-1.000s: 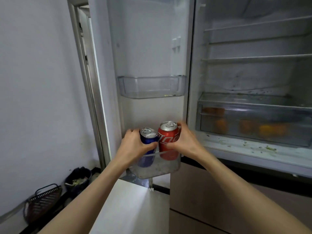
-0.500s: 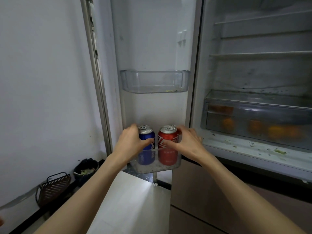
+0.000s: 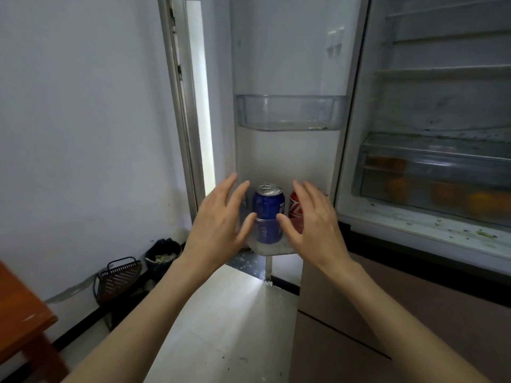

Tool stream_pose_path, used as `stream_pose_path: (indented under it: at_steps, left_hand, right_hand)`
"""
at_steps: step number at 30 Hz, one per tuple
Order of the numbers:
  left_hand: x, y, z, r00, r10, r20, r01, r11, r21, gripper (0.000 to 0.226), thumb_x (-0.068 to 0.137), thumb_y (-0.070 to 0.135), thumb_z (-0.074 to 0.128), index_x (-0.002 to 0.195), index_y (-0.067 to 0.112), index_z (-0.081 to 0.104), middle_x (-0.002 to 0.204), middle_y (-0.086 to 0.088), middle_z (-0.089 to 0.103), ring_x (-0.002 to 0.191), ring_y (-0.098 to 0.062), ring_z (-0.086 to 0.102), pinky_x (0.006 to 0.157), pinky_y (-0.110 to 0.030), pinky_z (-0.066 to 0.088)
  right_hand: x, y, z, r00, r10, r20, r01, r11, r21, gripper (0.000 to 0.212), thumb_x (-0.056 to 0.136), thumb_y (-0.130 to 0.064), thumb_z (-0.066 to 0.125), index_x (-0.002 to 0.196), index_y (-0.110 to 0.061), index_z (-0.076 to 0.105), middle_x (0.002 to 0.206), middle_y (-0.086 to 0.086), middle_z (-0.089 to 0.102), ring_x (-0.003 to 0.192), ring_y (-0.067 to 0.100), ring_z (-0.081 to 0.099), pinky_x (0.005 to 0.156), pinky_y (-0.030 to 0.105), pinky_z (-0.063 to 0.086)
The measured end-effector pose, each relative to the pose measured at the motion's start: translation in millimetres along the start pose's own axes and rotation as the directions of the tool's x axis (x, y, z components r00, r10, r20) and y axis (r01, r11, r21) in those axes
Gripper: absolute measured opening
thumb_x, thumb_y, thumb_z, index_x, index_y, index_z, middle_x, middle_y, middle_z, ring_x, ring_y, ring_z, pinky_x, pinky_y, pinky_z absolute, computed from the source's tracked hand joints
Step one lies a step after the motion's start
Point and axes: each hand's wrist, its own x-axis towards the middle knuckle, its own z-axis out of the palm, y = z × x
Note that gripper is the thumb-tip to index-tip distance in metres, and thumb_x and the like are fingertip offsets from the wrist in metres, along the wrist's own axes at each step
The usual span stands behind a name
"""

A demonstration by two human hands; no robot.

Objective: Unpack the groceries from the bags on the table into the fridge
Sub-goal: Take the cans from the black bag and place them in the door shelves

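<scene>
Both hands have let go since the earlier frame: I see my left hand (image 3: 221, 222) and right hand (image 3: 312, 219) spread empty, flanking the blue can (image 3: 268, 208) and red can (image 3: 295, 207), which stand upright in the lower door bin (image 3: 272, 248).

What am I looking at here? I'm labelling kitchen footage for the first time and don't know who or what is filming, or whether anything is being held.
There is no machine: a person wears a wide-angle camera on the head, looking forward and down, so you see their own bare arms. There is only this one view. The left hand and the right hand are both open, fingers spread, holding nothing. Between them, a blue can and a red can stand upright, side by side, in the lower door bin of an open fridge. The upper door bin looks empty. To the right, a clear drawer holds blurred orange things, probably fruit.
</scene>
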Motion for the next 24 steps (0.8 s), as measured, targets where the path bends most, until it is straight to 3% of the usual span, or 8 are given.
stream_pose_path:
  at_steps: [4, 10, 15, 17, 21, 24]
  left_hand:
    - [-40.6, -39.5, -31.0, 1.0, -0.02, 0.017, 0.017, 0.988, 0.152, 0.059, 0.091, 0.045, 0.034, 0.141, 0.014, 0.033, 0.148, -0.016, 0.033, 0.137, -0.034, 0.031, 0.108, -0.056, 0.03]
    - [-140.6, -130.3, -87.3, 0.964, -0.236, 0.121, 0.186, 0.927, 0.326, 0.061, 0.09, 0.05, 0.022, 0.145, 0.024, 0.021, 0.155, -0.009, 0.019, 0.143, -0.028, 0.012, 0.112, -0.053, 0.009]
    - [-233.4, -200.4, -143.7, 0.886, -0.431, 0.169, 0.327, 0.841, 0.43, 0.064, 0.087, 0.048, 0.017, 0.147, 0.026, 0.021, 0.157, -0.007, 0.013, 0.144, -0.03, 0.005, 0.11, -0.058, 0.007]
    - [-269.5, -225.3, -167.6, 0.856, -0.49, 0.165, 0.367, 0.8, 0.474, 0.064, 0.087, 0.049, 0.014, 0.147, 0.027, 0.018, 0.157, -0.006, 0.01, 0.144, -0.028, 0.0, 0.11, -0.055, 0.0]
    - [-337.8, -258.5, -207.0, 0.79, -0.603, 0.108, 0.479, 0.718, 0.505, 0.066, 0.086, 0.055, 0.008, 0.148, 0.032, 0.002, 0.158, -0.002, -0.006, 0.142, -0.022, -0.018, 0.11, -0.049, -0.011]
    - [-387.5, -279.8, -225.5, 0.71, -0.702, 0.059, 0.589, 0.637, 0.496, 0.071, 0.082, 0.059, 0.002, 0.148, 0.032, 0.001, 0.158, 0.0, -0.008, 0.137, -0.015, -0.026, 0.11, -0.048, -0.013]
  right_hand:
    - [-16.3, -53.3, 25.5, 0.985, -0.168, 0.046, 0.17, 0.984, -0.05, 0.07, 0.086, -0.053, 0.036, 0.146, -0.02, 0.024, 0.153, 0.007, 0.026, 0.143, 0.022, 0.018, 0.114, 0.049, 0.014]
    - [-49.1, -161.3, 94.7, 0.946, -0.272, 0.177, 0.281, 0.959, -0.032, 0.068, 0.086, -0.052, 0.044, 0.146, -0.023, 0.026, 0.155, 0.006, 0.022, 0.143, 0.023, 0.012, 0.111, 0.053, 0.006]
    - [-79.0, -260.6, 150.9, 0.899, -0.329, 0.288, 0.343, 0.939, 0.003, 0.067, 0.083, -0.054, 0.036, 0.142, -0.023, 0.031, 0.152, 0.01, 0.029, 0.14, 0.029, 0.026, 0.107, 0.061, 0.022]
    - [-90.1, -299.7, 172.7, 0.882, -0.361, 0.302, 0.368, 0.929, 0.035, 0.066, 0.083, -0.054, 0.036, 0.14, -0.023, 0.033, 0.15, 0.011, 0.033, 0.138, 0.031, 0.03, 0.105, 0.063, 0.025]
    - [-117.4, -367.9, 213.9, 0.842, -0.407, 0.354, 0.379, 0.913, 0.149, 0.067, 0.084, -0.056, 0.034, 0.142, -0.022, 0.034, 0.15, 0.01, 0.033, 0.139, 0.031, 0.029, 0.107, 0.059, 0.021]
    - [-141.1, -412.2, 248.7, 0.804, -0.425, 0.415, 0.343, 0.903, 0.26, 0.071, 0.084, -0.059, 0.029, 0.145, -0.024, 0.028, 0.154, 0.008, 0.025, 0.143, 0.028, 0.018, 0.11, 0.058, 0.014]
